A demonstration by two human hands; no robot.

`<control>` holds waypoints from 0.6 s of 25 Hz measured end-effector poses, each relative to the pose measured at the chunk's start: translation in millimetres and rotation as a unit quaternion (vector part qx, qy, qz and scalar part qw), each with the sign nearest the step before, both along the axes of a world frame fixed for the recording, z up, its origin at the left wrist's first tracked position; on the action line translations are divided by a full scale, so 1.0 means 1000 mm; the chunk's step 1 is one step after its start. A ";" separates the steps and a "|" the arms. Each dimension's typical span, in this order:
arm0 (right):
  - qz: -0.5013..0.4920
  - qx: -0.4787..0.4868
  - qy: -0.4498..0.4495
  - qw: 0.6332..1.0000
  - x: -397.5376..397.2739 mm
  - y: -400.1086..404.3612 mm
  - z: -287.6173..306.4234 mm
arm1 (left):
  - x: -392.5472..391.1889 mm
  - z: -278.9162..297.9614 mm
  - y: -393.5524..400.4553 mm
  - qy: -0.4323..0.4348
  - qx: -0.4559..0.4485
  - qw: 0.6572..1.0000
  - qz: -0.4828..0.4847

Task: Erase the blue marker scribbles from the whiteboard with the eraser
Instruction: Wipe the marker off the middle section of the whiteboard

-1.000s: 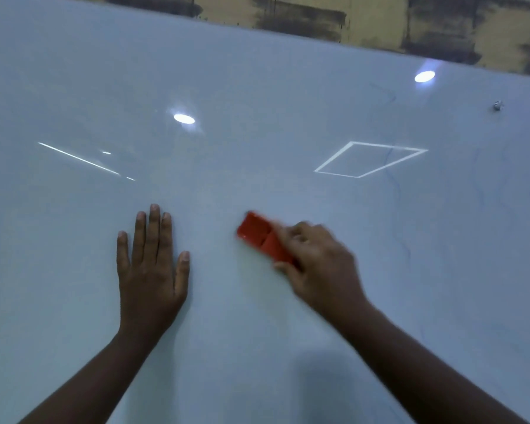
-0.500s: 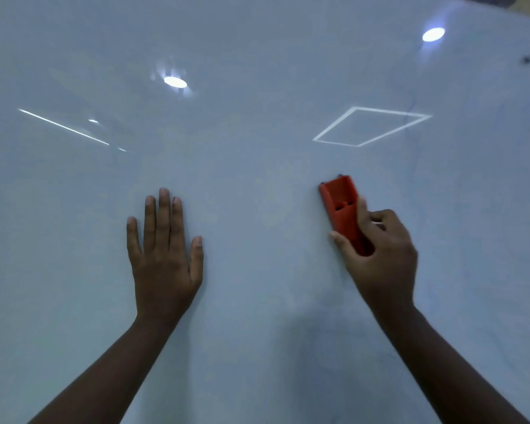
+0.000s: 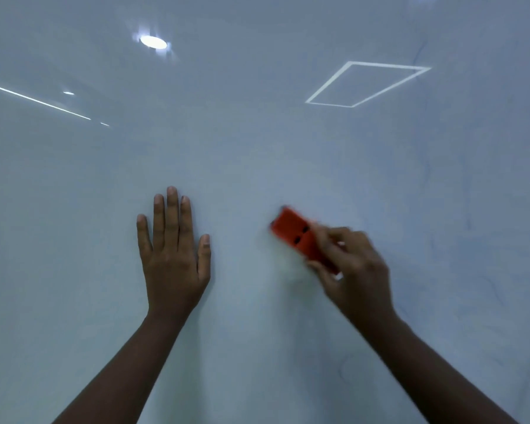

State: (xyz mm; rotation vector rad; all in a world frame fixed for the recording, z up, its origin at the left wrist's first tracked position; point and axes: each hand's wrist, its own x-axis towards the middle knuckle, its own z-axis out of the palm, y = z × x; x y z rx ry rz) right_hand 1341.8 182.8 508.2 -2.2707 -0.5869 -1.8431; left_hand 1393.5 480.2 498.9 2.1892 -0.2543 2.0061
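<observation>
Across the whiteboard (image 3: 257, 154), which fills the whole head view, the biggest change is where the wiping goes on: half a second ago the eraser stood near upright, well to the right and close under the reflected square of a ceiling light, and now it lies slanted, lower and nearer the middle, close to where it was a second ago. That back-and-forth suggests a scrubbing stroke over the central patch, which reads pale and clean around the eraser. Faint blue marker scribbles (image 3: 427, 166) remain as thin wavy lines along the right side of the board, well apart from the eraser, so I judge the task only partly done, with the right-hand area yet to be covered. Bright reflections (image 3: 153, 41) of ceiling lights sit on the upper board and mark no ink

The left hand (image 3: 173, 255) lies flat on the board left of centre, fingers straight and close together, thumb out to the side, holding nothing; it has kept this pose through all three pictures and seems to brace the person. The right hand (image 3: 354, 270) is blurred with motion, its fingers curled round the lower end of the eraser (image 3: 297, 237), gripping it. The red-orange eraser points up and to the left from that hand, its face against the board, between the two hands
</observation>
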 end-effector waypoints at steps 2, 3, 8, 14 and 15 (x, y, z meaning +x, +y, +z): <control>-0.047 0.118 0.019 0.992 -0.003 -0.043 -0.002 | 0.000 -0.013 -0.001 0.004 -0.005 1.000 0.001; -0.054 0.175 0.032 0.983 -0.004 -0.061 -0.005 | -0.001 -0.018 -0.003 0.006 -0.009 1.000 0.003; 0.027 0.317 0.068 0.946 -0.003 -0.065 -0.038 | -0.002 -0.033 -0.010 0.020 -0.021 1.000 0.008; 0.013 0.231 0.043 0.972 -0.003 0.031 -0.064 | -0.001 -0.052 -0.019 0.028 -0.034 0.999 0.005; 0.013 0.199 0.044 0.979 -0.004 0.046 -0.071 | -0.001 -0.055 -0.019 0.030 -0.034 0.999 0.002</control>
